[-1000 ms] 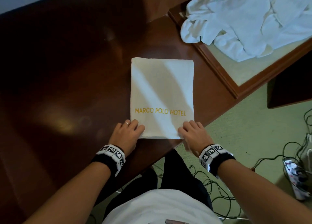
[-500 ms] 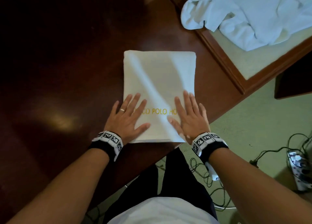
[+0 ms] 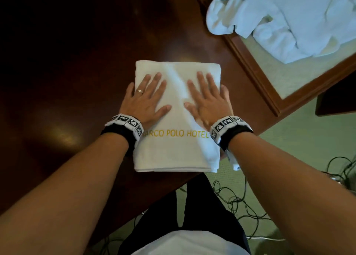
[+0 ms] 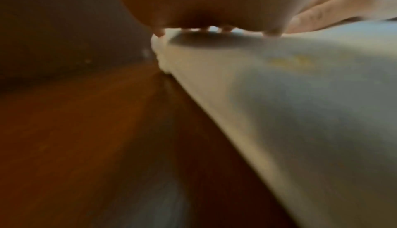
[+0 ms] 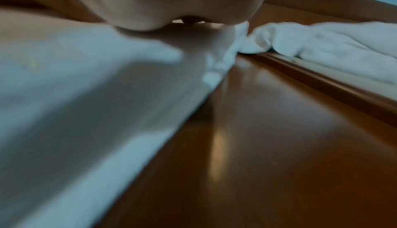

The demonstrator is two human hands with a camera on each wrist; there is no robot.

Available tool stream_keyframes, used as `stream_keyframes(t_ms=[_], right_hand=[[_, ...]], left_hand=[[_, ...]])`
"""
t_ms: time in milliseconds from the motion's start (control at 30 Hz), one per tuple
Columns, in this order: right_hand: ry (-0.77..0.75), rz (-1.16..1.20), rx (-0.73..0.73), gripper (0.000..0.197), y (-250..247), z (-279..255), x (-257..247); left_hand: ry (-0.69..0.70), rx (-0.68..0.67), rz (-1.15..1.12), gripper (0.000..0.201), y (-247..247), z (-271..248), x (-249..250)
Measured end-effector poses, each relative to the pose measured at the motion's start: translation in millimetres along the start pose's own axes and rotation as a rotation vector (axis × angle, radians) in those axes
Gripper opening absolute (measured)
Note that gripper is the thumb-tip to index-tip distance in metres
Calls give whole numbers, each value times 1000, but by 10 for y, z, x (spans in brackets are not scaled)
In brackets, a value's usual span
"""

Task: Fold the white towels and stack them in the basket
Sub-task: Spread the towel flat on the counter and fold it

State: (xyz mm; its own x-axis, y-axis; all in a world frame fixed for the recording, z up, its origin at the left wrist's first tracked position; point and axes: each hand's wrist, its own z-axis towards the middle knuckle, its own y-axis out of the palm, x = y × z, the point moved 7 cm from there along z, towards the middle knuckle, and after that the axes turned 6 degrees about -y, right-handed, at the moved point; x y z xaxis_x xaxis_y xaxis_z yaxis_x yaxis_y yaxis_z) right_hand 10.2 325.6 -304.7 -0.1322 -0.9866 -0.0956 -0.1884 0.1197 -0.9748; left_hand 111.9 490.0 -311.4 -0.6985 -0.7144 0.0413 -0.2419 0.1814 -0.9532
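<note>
1. Two hands, left hand (image 3: 143,99) and right hand (image 3: 207,99), lie flat with fingers spread on the far half of the folded towel (image 3: 177,150); nothing is gripped.
2. Towel: under both palms, on the desk (image 3: 67,81), its near-right corner close to the desk edge just below the right wrist.
3. Risk: a press that drags toward the body would likely shear the layers or pull that corner off the edge.
4. Risk: lifting with spread hands may let the fold fall open.
5. Head view only: gold lettering, and the heap (image 3: 289,18) of unfolded towels beyond the right hand.
6. Wrist views only: stacked layer edges at the towel's sides, blurred.
7. Basket: not in view.
</note>
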Motion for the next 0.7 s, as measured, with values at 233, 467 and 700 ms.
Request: stream_keyframes(t_ms=[233, 467, 700], right_hand=[[251, 106, -27, 73, 104, -570, 277], [572, 456, -14, 62, 380, -1123, 7], [828, 916, -13, 56, 466, -1232, -82]], left_hand=[[-262, -63, -128, 86, 172, -583, -384], [-495, -169, -355, 65, 247, -1099, -187], [-564, -216, -798, 56, 328, -1194, -97]])
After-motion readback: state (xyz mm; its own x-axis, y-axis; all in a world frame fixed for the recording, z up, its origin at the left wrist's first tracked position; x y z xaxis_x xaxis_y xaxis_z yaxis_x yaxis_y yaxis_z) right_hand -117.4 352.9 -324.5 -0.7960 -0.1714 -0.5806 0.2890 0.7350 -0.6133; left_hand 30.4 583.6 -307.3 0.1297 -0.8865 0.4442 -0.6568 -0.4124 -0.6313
